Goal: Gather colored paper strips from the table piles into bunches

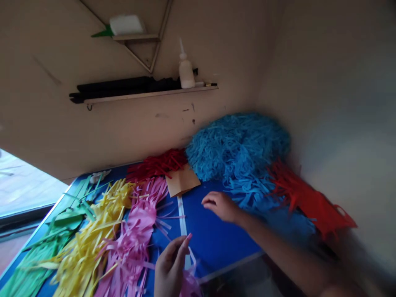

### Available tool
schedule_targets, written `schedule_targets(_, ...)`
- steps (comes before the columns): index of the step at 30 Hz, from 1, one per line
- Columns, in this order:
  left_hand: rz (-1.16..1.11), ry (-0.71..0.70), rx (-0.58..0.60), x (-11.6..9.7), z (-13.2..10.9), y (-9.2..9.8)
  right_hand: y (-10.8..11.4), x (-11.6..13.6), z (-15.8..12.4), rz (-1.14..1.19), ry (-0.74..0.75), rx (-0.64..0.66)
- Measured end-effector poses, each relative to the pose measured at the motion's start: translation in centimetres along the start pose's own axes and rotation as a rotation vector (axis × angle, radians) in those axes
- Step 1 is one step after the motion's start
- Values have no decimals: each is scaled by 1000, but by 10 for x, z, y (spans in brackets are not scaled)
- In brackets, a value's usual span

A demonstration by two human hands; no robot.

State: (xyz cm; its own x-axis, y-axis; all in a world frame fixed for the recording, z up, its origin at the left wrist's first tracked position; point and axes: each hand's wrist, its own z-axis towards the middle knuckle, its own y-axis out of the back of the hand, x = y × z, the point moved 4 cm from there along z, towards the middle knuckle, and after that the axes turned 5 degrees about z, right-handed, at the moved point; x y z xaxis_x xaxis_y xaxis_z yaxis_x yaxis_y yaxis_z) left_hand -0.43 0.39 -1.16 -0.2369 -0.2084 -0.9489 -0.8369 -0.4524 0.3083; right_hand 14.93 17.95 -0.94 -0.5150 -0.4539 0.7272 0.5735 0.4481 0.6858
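My left hand (170, 266), low in the middle of the head view, is closed in a pinch. A bit of pink shows at its fingertips, and a bunch of pink paper fringe (190, 282) hangs beside and below the hand. Over the blue tabletop (213, 243), my right hand (222, 207) has its fingers curled together; whether anything small is between them is hidden. Near its far side lies the blue paper fringe (238, 148), heaped up high. To the left of my hands spreads a pile of pink paper strips (136, 231).
Yellow strips (99, 231) and green strips (40, 255) cover the table's left side. Dark red strips (157, 163) and a folded tan card (183, 181) lie at the back. Red fringe (309, 202) sits at the right. A wall shelf (148, 95) holds a white bottle (186, 72).
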Motion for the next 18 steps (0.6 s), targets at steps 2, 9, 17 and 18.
schedule_targets(2,14,-48,10,-1,0,-3,-18,21,-32,393,97,-28)
schedule_targets(9,128,-256,44,-13,-4,-15,-55,18,-73,981,-122,-168)
schedule_targets(17,261,-438,56,-20,-10,-14,-48,20,-80,906,-148,-208)
schedule_targets(18,274,-455,56,-21,-11,-13,-47,21,-81,894,-127,-205)
